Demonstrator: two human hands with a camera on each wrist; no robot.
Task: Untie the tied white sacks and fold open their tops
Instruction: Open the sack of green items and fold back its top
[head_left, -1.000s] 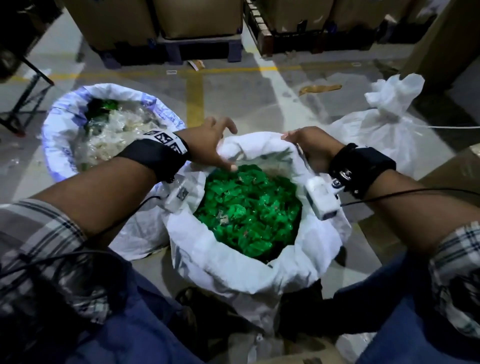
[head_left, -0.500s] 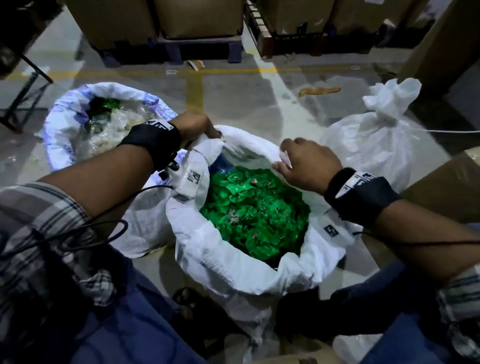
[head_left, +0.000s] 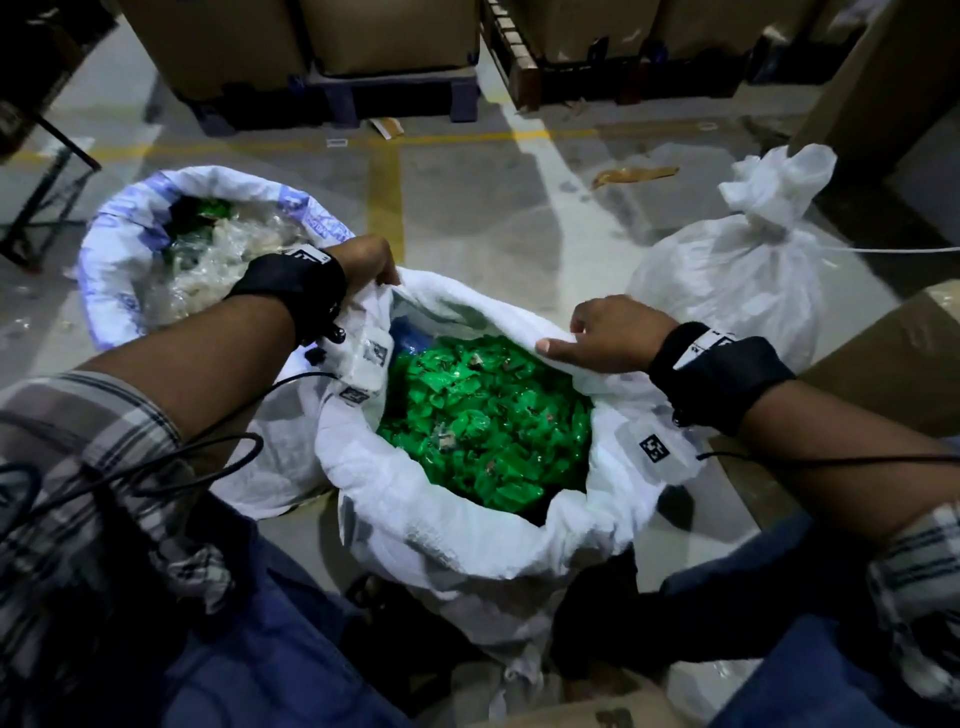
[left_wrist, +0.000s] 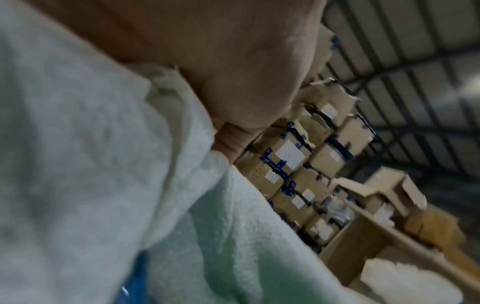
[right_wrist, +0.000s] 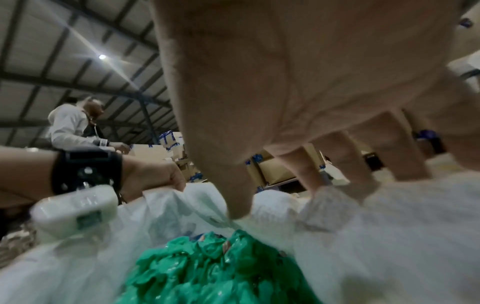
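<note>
1. The left hand (head_left: 363, 262) grips the far-left rim of the open sack (head_left: 467, 540), fingers curled over the edge. The right hand (head_left: 608, 335) pinches the far-right rim, thumb inside and fingers outside.
2. This sack stands just in front of the person, its near rim already rolled down, and it is full of green packets (head_left: 483, 415).
3. Judging from this, the far rim is being folded outward. An uneven pull could tip the sack and spill packets, and woven fabric may slip from a thumb pinch.
4. To the left, touching it, a second sack (head_left: 119, 270) is already open.
5. Farther right, the tied sack (head_left: 727, 291) stands still knotted, a white cord (head_left: 893, 250) trailing from it. That cord could snag.
</note>
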